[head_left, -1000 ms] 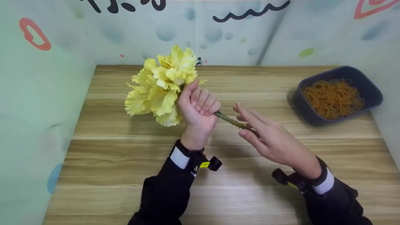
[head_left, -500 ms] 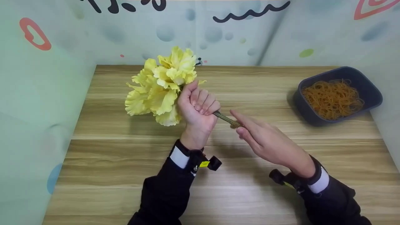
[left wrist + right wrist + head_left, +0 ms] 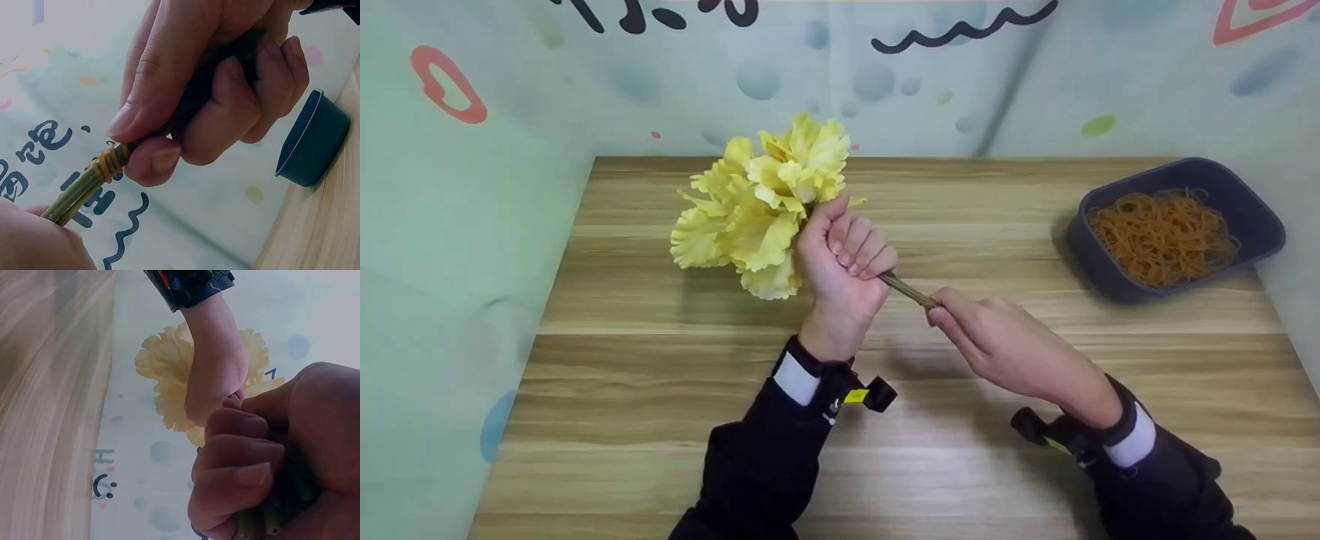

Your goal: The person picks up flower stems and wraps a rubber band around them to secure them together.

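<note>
In the head view, my left hand [image 3: 844,281] grips a bunch of yellow flowers [image 3: 765,217] by the stems, just below the blooms. Green stems [image 3: 906,288] run down to the right, held above the table. My right hand [image 3: 997,337] has its fingers curled round their lower part. Close up in the left wrist view, orange rubber bands [image 3: 107,165] wrap the stems in several turns, right beside the thumb and forefinger of that hand. Cut stem ends [image 3: 273,523] poke out below the right fingers in the right wrist view.
A dark blue plastic container [image 3: 1117,281] stands at the back right of the wooden table [image 3: 645,450], holding a heap of orange rubber bands [image 3: 1162,238]. Printed panels [image 3: 840,82] rise along the back and both sides.
My right hand has moved slightly left along the stems. Its fingers, straight before, are now curled round them. The left hand and flowers have shifted a little to the right.
</note>
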Demonstrator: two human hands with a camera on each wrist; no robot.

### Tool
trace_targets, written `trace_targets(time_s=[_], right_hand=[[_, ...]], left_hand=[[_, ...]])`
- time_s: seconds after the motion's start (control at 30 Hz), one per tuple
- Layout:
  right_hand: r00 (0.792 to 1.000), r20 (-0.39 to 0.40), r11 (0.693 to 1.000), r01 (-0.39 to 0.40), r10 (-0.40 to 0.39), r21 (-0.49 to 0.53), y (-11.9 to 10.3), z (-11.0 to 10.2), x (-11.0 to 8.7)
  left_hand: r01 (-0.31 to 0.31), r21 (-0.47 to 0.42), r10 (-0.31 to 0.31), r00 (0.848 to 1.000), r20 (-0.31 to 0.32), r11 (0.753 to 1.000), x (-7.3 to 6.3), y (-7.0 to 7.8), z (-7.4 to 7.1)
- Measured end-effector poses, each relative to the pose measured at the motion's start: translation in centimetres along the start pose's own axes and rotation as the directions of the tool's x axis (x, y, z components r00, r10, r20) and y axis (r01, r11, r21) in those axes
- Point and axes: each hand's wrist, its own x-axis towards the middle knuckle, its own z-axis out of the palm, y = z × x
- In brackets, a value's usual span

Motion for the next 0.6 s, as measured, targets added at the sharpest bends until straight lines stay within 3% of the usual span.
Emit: trace_targets(time_s=[0.13,0.37,0.5,0.6], right_hand=[[1.000,-0.014,0.999,-0.017,0.017,0.046,0.2,0.1,-0.5],[0.998,-0.043,0.990,-0.040,0.046,0.132,0.5,1.1,-0.6],[0.996,-0.067,0.978,-0.049,0.064,0.205,0.6,1.7,-0.7],[0.991,-0.091,0.963,-0.070,0.097,0.261,0.7,2.0,-0.9]], left_hand=[[0.030,-0.006,-0.030,1.000,0.002,1.000,0.1,-0.4,0.2],[0.028,0.038,-0.026,0.999,-0.040,0.999,0.3,-0.6,0.3],[0.017,0.107,-0.010,0.998,-0.067,0.994,0.4,-0.7,0.2],[0.020,0.222,0.001,0.996,-0.094,0.975,0.4,-0.9,0.1]])
